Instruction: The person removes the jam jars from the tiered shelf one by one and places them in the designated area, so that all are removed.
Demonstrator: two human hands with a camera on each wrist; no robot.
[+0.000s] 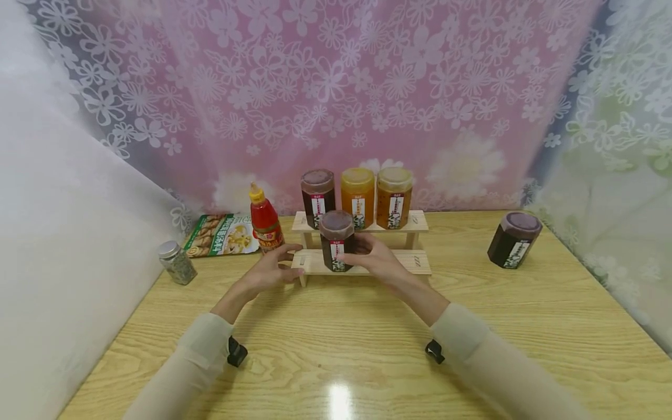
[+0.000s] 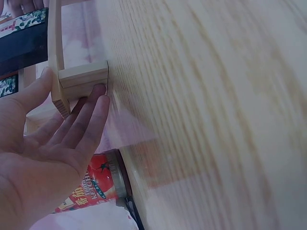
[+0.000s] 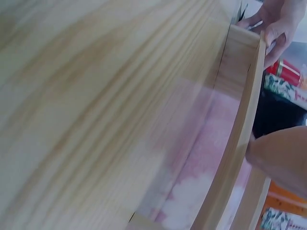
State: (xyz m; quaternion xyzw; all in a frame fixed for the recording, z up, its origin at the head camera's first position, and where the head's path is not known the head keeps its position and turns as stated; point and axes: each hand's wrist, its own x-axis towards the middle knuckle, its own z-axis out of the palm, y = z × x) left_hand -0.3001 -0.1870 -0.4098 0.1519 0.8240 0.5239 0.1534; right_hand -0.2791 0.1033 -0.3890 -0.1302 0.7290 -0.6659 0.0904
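At the rack (image 1: 315,263), left grip (image 1: 270,269) pinches it; right grip (image 1: 375,256) clasps a dark jar (image 1: 336,235), fingertips hidden.

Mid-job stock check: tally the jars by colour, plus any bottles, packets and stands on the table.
Dark faceted jars: 3
Amber-orange faceted jars: 2
Small clear silver-lidded jar: 1
Red yellow-capped bottle: 1
Green-and-white flat packet: 1
Two-tier pale wooden stand: 1
Total: 9

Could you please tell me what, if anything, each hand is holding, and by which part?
The right hand holds a dark jar by its body; the left hand holds the wooden rack by the left end of its lower shelf.
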